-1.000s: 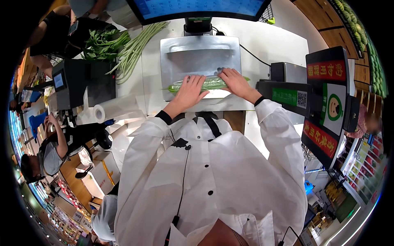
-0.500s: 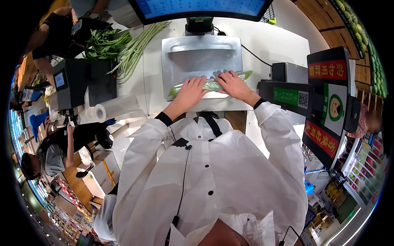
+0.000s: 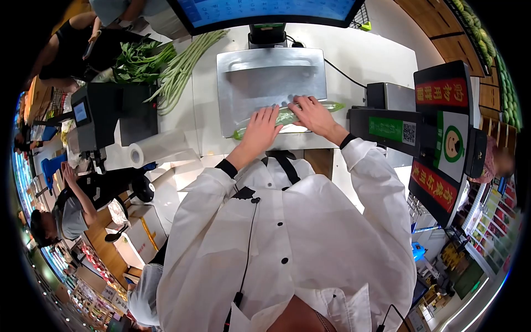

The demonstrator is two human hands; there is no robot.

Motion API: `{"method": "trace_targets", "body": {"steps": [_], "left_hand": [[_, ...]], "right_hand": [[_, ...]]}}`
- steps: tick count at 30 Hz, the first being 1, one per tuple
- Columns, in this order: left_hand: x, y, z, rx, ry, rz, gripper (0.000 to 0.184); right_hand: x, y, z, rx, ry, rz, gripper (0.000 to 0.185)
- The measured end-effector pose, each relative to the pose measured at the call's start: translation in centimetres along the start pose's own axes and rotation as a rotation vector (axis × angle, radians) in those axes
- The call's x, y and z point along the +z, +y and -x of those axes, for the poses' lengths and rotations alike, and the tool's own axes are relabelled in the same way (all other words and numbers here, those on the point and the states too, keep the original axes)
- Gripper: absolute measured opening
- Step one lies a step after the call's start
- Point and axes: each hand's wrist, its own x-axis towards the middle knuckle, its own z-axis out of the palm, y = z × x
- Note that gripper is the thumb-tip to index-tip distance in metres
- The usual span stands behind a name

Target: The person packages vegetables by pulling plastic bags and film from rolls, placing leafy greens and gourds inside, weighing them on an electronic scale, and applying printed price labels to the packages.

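A long green vegetable in clear plastic lies slightly slanted across the lower part of a silver metal scale plate. My left hand is over its left half, fingers close together and wrapped over the top. Over the right half rests my right hand, its fingers bent around the wrapped vegetable. Both ends of the vegetable stick out beyond my hands. The parts under my palms are hidden.
Long beans and leafy greens lie at the back left, by a black label printer. A plastic roll is at the left. A screen stands behind, a sign at the right. A person is at the left.
The wrapped vegetable has shifted a little to the right, its right end now sticking out further. My left hand has slid slightly right, and my right hand sits slightly lower.
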Motion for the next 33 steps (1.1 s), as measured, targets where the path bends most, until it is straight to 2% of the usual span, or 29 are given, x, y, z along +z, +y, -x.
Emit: {"method": "trace_targets", "body": {"steps": [1,3,7,10,12,16,19,21,22,24,25,27,28,30,31,33], "left_hand": [[0.1,-0.1,0.1,-0.006,0.0,0.0,0.051],[0.3,-0.2,0.1,-0.024,-0.116,0.067,0.05],[0.2,0.2,0.1,0.026,-0.081,-0.057,0.053],[-0.3,0.5,-0.3,-0.086,-0.053,0.043,0.055],[-0.5,0.1,-0.6,-0.079,-0.05,0.092,0.057],[-0.1,-1.6,-1.0,-0.044,-0.101,0.149,0.052],[-0.4,-1.8,-1.8,-0.022,-0.154,0.138,0.049],[-1.3,-1.9,-2.5,-0.019,-0.238,0.145,0.048],[-2.0,-1.9,-2.8,-0.01,-0.244,0.141,0.048],[-3.4,-1.9,-3.3,-0.099,-0.32,0.287,0.047],[-3.7,-2.2,-3.4,-0.081,-0.332,0.284,0.047],[-4.4,-3.5,-3.8,0.059,-0.537,0.538,0.043],[-5.0,-3.8,-3.9,0.089,-0.559,0.532,0.043],[-6.3,-4.2,-3.0,-0.109,-0.815,0.799,0.04],[-6.9,-4.1,-2.5,-0.08,-0.85,0.785,0.04],[-8.2,-3.5,-0.8,-0.034,-0.706,0.45,0.049]], "right_hand": [[0.0,-0.3,0.0,-0.005,-0.002,-0.002,0.057],[-0.2,-0.5,-0.2,0.122,0.042,-0.161,0.059],[0.2,0.0,-0.1,0.124,-0.048,-0.232,0.059],[0.7,0.3,-0.2,0.09,-0.054,-0.231,0.057],[1.0,0.1,-0.4,0.11,0.072,-0.157,0.055],[0.5,0.4,-0.7,0.08,0.117,-0.234,0.055],[-0.5,0.9,-0.8,0.121,0.002,-0.313,0.047],[-1.2,0.8,-1.2,0.172,-0.206,-0.283,0.045],[-1.5,0.5,-1.3,0.18,-0.2,-0.286,0.045],[-2.0,-0.5,-1.2,0.115,-0.138,-0.208,0.041],[-2.3,-1.2,-1.2,0.135,-0.133,-0.21,0.041],[-2.9,-3.0,-1.1,0.0,0.093,-0.055,0.036],[-2.8,-3.9,-1.1,0.036,0.1,-0.052,0.036],[-2.3,-5.8,-1.2,0.056,0.239,-0.096,0.031],[-2.3,-6.7,-1.4,0.1,0.249,-0.093,0.031],[-2.3,-8.6,-1.2,0.18,0.212,-0.149,0.035]]}}
